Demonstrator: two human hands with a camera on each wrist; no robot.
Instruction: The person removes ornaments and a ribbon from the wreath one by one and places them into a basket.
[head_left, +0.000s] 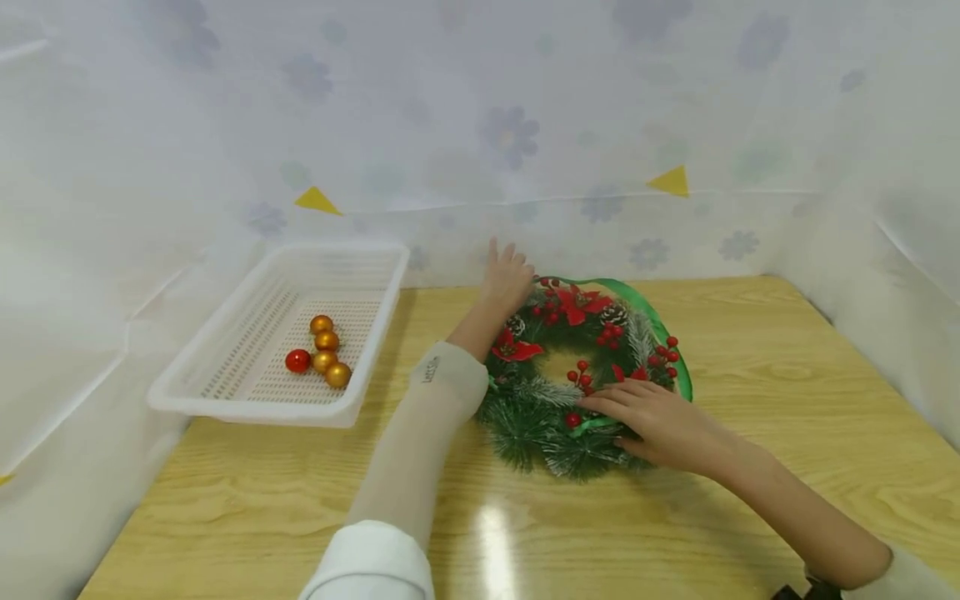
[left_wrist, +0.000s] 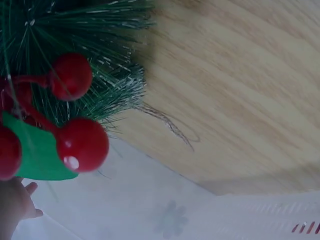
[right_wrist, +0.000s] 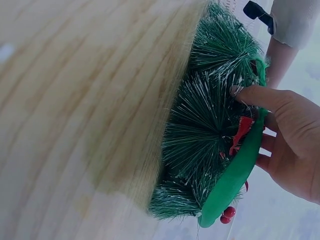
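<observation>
A green Christmas wreath [head_left: 525, 417] with red poinsettias, pinecones and red berries [left_wrist: 82, 145] lies on the table. My left hand [head_left: 506, 279] is at its back left edge, fingers spread toward the wall, beside the end of a green ribbon [head_left: 637, 304]. In the left wrist view that hand [left_wrist: 12, 207] is partly cut off below the ribbon. My right hand [head_left: 660, 421] grips the front right of the wreath. The right wrist view shows its thumb [right_wrist: 255, 96] in the needles and its fingers over the top, across the ribbon [right_wrist: 235, 175].
Left of the wreath stands a white plastic basket [head_left: 258, 408] holding several gold balls [head_left: 337, 375] and one red ball [head_left: 297, 361]. A thin silvery loop [left_wrist: 172, 127] sticks out from the wreath's edge. Patterned white sheeting [head_left: 480, 125] encloses the wooden table [head_left: 787, 400] behind and at the sides.
</observation>
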